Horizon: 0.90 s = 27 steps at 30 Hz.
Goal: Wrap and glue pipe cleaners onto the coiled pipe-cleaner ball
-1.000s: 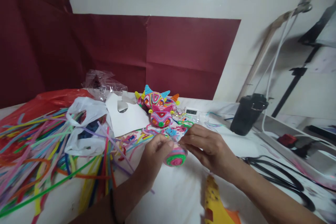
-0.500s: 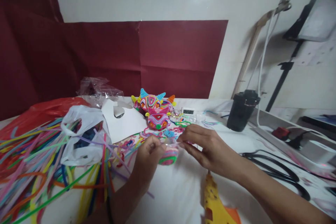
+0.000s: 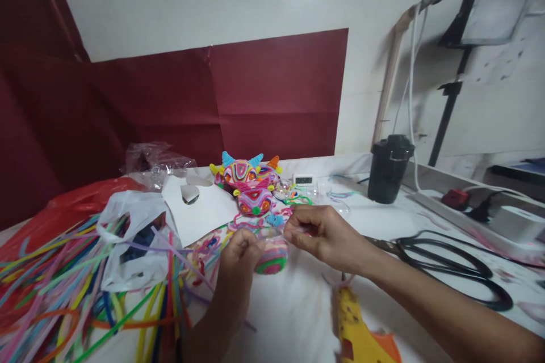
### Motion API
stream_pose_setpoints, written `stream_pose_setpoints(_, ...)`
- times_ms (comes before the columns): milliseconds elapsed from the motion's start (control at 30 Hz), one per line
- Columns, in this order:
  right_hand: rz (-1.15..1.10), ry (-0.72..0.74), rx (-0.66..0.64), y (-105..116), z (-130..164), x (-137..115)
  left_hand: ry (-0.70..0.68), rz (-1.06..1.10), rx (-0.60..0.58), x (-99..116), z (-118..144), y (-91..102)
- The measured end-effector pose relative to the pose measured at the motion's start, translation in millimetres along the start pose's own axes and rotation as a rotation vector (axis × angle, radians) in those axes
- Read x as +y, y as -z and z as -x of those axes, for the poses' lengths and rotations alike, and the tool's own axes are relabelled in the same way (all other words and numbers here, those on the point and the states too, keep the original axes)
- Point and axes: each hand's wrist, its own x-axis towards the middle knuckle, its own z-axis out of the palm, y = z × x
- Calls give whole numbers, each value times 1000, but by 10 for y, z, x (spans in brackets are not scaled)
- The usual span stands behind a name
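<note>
Hands level, left hand [image 3: 240, 249] and right hand [image 3: 317, 232] pinching striped ball [image 3: 271, 256]

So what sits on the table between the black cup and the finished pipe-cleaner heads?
In the head view, between the black cup and the pipe-cleaner heads lie a small white digital display, clear plastic pieces and loose pipe-cleaner scraps.
</note>
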Motion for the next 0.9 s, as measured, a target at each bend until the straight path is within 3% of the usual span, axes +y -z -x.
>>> stream_pose_setpoints(333,-283,-237,-17,-87,-29,115,5,60,14,24,19,6)
stream_pose_setpoints(600,-526,-356,-41,-57,-75,56,-14,138,23,70,32,-5)
stream_pose_setpoints(900,-740,-509,-52,14,-70,-89,-48,225,-54,154,88,-5)
